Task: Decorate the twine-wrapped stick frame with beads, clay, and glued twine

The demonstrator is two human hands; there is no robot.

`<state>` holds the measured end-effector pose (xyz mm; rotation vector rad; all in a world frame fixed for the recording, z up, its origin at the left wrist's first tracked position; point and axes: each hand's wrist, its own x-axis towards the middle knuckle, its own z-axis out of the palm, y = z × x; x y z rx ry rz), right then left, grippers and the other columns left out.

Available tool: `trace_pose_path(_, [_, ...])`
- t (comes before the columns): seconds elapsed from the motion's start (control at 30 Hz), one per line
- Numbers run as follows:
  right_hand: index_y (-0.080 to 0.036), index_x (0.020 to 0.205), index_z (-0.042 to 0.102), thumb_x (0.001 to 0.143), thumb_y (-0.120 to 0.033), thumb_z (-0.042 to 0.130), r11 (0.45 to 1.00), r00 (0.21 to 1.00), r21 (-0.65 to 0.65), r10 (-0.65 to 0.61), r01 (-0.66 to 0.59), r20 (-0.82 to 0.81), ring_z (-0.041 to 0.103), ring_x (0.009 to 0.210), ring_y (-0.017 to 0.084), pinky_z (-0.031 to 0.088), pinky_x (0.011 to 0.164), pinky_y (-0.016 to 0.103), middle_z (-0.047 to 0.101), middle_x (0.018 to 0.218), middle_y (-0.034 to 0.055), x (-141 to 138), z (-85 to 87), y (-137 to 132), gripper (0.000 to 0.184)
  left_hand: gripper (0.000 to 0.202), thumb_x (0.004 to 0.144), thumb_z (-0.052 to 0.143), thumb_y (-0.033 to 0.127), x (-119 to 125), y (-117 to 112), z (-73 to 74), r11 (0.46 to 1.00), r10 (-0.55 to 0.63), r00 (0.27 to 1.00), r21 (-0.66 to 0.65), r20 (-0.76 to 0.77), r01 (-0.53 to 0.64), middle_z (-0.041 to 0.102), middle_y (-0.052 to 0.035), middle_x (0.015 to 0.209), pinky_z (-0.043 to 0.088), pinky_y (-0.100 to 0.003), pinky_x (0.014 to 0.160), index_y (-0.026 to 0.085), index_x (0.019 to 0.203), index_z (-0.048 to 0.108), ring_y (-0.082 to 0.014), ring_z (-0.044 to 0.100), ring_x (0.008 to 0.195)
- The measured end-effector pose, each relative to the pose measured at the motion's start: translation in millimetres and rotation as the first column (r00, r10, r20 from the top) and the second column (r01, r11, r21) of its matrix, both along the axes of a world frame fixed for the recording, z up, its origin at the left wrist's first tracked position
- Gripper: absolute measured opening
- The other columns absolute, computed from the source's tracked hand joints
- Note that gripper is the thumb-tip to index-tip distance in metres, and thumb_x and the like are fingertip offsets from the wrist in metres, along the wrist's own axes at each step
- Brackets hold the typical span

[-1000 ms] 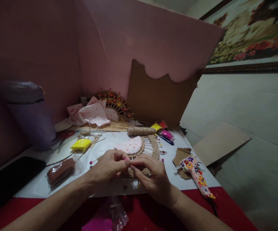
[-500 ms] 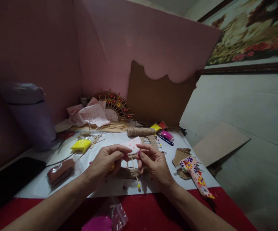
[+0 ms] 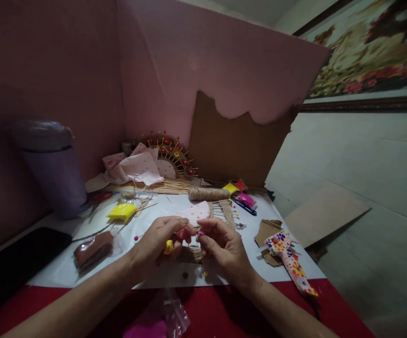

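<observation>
Pinching a tiny magenta piece (image 3: 200,234) between thumb and forefinger of the right hand (image 3: 230,249), up over the middle of the desk (image 3: 217,305). Holding a deeper pink lump (image 3: 182,234) in the curled fingers of the left hand (image 3: 156,239), near the right one but apart from it, with a yellow lump (image 3: 168,247) showing below the same fingers (cannot tell whether gripped or only touched). Working right above a half-round of sticks and twine (image 3: 228,211), partly hidden by both hands, with a spotted pink pad (image 3: 196,211) on its inner side. Facing a roll of twine (image 3: 208,193) just past that, with a small yellow packet (image 3: 230,188), a magenta packet (image 3: 246,201) and a dark pen-like tool (image 3: 247,209) near its right end. Off to the right, with a flower-patterned tool (image 3: 288,258) lying partly over torn cardboard (image 3: 269,230). Off to the left, with a bag of brown material (image 3: 94,249) and a bigger yellow packet (image 3: 122,212) on a white sheet (image 3: 55,272), near a purple tumbler (image 3: 57,178).
</observation>
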<state>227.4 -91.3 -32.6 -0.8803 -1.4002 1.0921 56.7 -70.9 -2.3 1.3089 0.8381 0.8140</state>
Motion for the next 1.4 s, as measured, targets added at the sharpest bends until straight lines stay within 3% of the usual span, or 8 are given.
trace_pose_path(0.1, [-0.018, 0.084, 0.064, 0.079, -0.027, 0.064, 0.998, 0.997, 0.068, -0.02, 0.016, 0.068, 0.05, 0.046, 0.008, 0.042, 0.045, 0.02, 0.059, 0.062, -0.0022, 0, 1.9, -4, 0.01, 0.023, 0.081, 0.051, 0.033, 1, 0, -0.6, 0.998, -0.008, 1.0, -0.057, 0.023, 0.009, 0.047, 0.0049, 0.052, 0.017, -0.018, 0.036, 0.014, 0.09, 0.061, -0.0042, 0.032, 0.037])
trace_pose_path(0.23, [-0.018, 0.082, 0.066, 0.08, -0.023, 0.064, 0.965, 0.969, 0.244, -0.144, 0.094, 0.198, 0.055, 0.055, 0.01, 0.045, 0.05, 0.022, 0.061, 0.068, 0.0003, 2, 1.1, -6, 0.006, 0.043, 0.073, 0.067, 0.037, 3, 2, -7.2, 0.997, -0.052, 0.994, -0.051, 0.099, 0.057, 0.058, 0.0035, 0.065, 0.022, -0.017, 0.038, 0.016, 0.109, 0.053, -0.0036, 0.04, 0.039])
trace_pose_path(0.43, [-0.017, 0.083, 0.065, 0.081, -0.019, 0.063, 0.906, 0.906, 0.41, -0.257, 0.105, 0.336, 0.058, 0.071, 0.016, 0.047, 0.066, 0.028, 0.063, 0.077, 0.0039, 4, 0.6, -3, 0.004, 0.035, 0.068, 0.072, 0.039, 6, 2, -10.4, 0.995, -0.047, 0.997, -0.084, 0.066, 0.052, 0.063, 0.0003, 0.069, 0.026, -0.016, 0.043, 0.015, 0.084, 0.053, -0.0035, 0.043, 0.044])
trace_pose_path(0.6, [-0.016, 0.088, 0.065, 0.08, -0.013, 0.061, 0.884, 0.887, 0.467, -0.238, 0.029, 0.395, 0.059, 0.077, 0.016, 0.046, 0.069, 0.027, 0.063, 0.082, 0.0052, 5, 2.4, -4, 0.009, 0.033, 0.064, 0.073, 0.037, 8, 0, -6.0, 0.998, -0.017, 1.0, -0.053, -0.007, 0.017, 0.057, 0.0046, 0.058, 0.024, -0.016, 0.042, 0.014, 0.079, 0.055, -0.0041, 0.041, 0.043])
trace_pose_path(0.73, [-0.015, 0.092, 0.065, 0.082, -0.011, 0.058, 0.867, 0.886, 0.499, -0.229, -0.003, 0.403, 0.059, 0.078, 0.016, 0.046, 0.071, 0.027, 0.063, 0.083, 0.0057, 5, 3.0, -5, 0.013, 0.029, 0.065, 0.07, 0.034, 8, 1, -4.8, 0.999, -0.019, 1.0, -0.026, -0.019, 0.019, 0.061, 0.0014, 0.063, 0.027, -0.017, 0.042, 0.013, 0.079, 0.056, -0.0046, 0.044, 0.044])
trace_pose_path(0.93, [-0.015, 0.089, 0.063, 0.082, -0.007, 0.054, 0.842, 0.883, 0.538, -0.236, -0.022, 0.406, 0.057, 0.074, 0.015, 0.045, 0.067, 0.026, 0.061, 0.078, 0.0048, 4, 0.4, -4, 0.014, 0.023, 0.065, 0.067, 0.03, 10, 2, -10.5, 0.998, -0.004, 0.998, 0.063, -0.059, 0.008, 0.057, 0.0037, 0.057, 0.027, -0.018, 0.041, 0.013, 0.076, 0.055, -0.0042, 0.042, 0.039])
trace_pose_path(1.27, [-0.016, 0.083, 0.061, 0.082, -0.011, 0.053, 0.88, 0.868, 0.473, -0.208, -0.034, 0.45, 0.056, 0.074, 0.016, 0.045, 0.067, 0.029, 0.06, 0.078, 0.0053, 1, 2.1, -12, 0.009, 0.012, 0.055, 0.06, 0.017, 16, 1, -18.0, 0.993, 0.113, 0.992, 0.051, -0.064, -0.109, 0.051, 0.0069, 0.046, 0.025, -0.017, 0.036, 0.014, 0.064, 0.053, -0.0037, 0.038, 0.034])
trace_pose_path(1.4, [-0.018, 0.081, 0.061, 0.082, -0.024, 0.06, 0.978, 0.987, 0.195, -0.101, 0.076, 0.121, 0.053, 0.054, 0.011, 0.044, 0.05, 0.024, 0.058, 0.067, 0.0, 3, 2.7, -8, 0.006, 0.011, 0.059, 0.06, 0.021, 13, 2, -10.1, 0.99, 0.127, 0.992, 0.056, 0.002, -0.127, 0.056, 0.0048, 0.051, 0.026, -0.017, 0.036, 0.014, 0.067, 0.055, -0.0033, 0.039, 0.033])
